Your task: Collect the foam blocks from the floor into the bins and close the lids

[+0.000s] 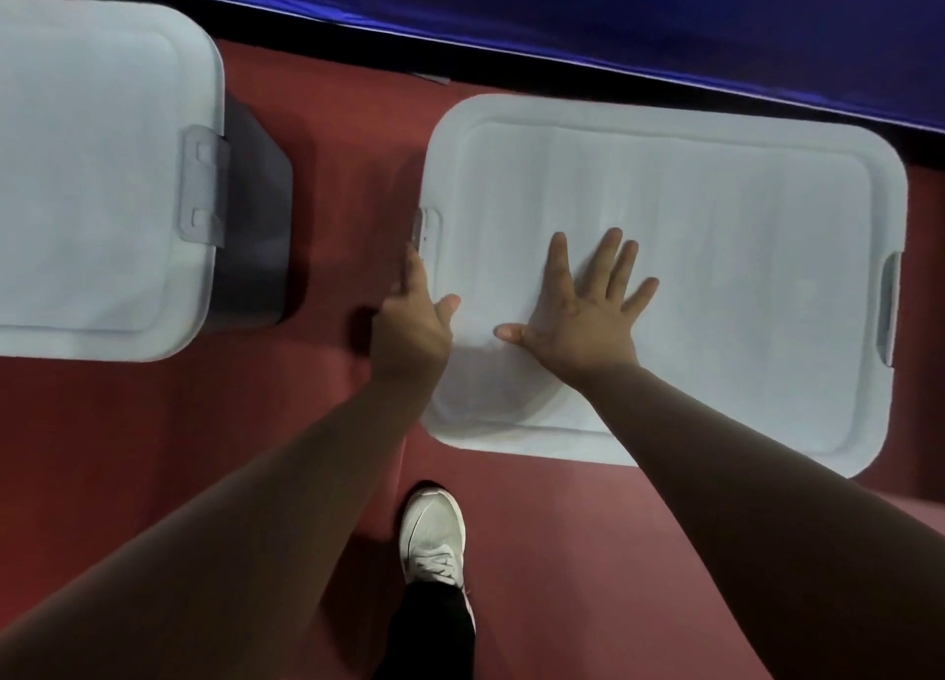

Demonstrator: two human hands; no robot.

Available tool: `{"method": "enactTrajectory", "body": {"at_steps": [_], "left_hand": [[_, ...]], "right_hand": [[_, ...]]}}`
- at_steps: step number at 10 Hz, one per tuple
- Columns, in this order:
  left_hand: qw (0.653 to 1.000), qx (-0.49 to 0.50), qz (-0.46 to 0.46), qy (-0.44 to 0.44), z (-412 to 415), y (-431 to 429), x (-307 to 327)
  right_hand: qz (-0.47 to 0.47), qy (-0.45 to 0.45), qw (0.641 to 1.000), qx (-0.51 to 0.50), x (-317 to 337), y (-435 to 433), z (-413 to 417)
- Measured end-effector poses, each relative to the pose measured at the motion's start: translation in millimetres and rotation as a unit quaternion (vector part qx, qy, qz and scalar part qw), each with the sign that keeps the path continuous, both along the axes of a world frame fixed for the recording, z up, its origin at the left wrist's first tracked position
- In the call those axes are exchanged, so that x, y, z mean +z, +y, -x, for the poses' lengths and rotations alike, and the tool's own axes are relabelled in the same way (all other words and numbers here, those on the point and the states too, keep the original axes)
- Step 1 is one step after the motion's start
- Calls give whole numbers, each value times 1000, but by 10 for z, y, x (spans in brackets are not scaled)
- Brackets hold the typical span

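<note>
The lid [716, 280] lies over its bin on the red floor [317, 424]. The right hand [578, 316] presses it, fingers spread flat; the left hand [414, 321], fingers straight, touches the side latch [423, 229]. Closing step; next, that latch probably needs snapping down.

Head view: steep downward look, close above right bin lid [726, 250], edges seemingly warped.

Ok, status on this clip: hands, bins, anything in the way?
Right hand flat on right lid. Left hand at its latch. Left lid on. Nothing in the way.
</note>
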State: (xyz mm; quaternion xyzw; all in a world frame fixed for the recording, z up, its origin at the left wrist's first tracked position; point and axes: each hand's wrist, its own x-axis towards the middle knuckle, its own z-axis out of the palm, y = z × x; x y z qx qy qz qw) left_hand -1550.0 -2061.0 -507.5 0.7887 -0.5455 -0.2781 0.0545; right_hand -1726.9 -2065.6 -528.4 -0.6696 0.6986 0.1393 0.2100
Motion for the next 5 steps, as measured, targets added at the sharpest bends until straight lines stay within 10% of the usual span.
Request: {"method": "enactTrajectory", "body": {"at_steps": [3,5], "left_hand": [[993,-96,-54,-31,-47,-14,656],[996,-71,61,5,167,47,2237]], "right_hand": [[31,-102,990,-87,792,19,255],[87,-99,987,-96,2578,217,893]]}}
